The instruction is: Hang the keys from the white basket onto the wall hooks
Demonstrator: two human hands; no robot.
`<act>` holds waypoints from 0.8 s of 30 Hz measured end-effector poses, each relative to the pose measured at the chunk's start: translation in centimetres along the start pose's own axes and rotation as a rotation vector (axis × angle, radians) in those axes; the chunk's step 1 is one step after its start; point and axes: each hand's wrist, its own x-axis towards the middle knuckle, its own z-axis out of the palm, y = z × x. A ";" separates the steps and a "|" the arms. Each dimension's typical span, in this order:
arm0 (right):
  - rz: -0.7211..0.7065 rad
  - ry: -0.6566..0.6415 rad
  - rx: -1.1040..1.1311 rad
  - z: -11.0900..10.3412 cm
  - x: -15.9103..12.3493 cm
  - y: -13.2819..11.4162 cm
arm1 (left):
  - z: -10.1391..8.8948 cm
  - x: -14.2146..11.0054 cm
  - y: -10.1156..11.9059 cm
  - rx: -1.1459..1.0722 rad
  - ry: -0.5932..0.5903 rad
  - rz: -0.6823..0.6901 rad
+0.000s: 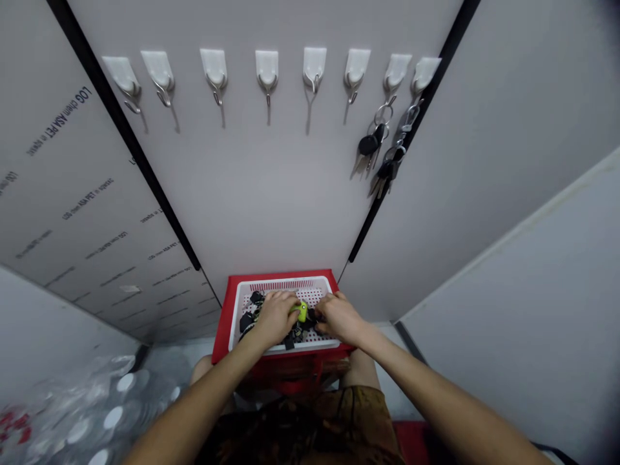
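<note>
A white perforated plastic basket holds a jumble of keys with black fobs. My left hand reaches into its middle, thumb and fingers closed on a lime-green key fob. My right hand is at the basket's right side, its fingers curled in beside dark keys; what they pinch, if anything, is hidden. On the wall above, two key bunches hang from the hooks at the right: one with a black-headed key, the other on a metal clip.
The basket rests on a red stool-like surface between my knees, against the wall. Several white adhesive hooks line the wall above. Clear plastic bottles with white caps stand at the lower left. Side panels close in on both sides.
</note>
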 end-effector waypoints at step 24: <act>0.082 0.094 -0.004 -1.2 -0.2 -0.2 | -0.7 -0.2 0.5 -0.097 0.032 -0.066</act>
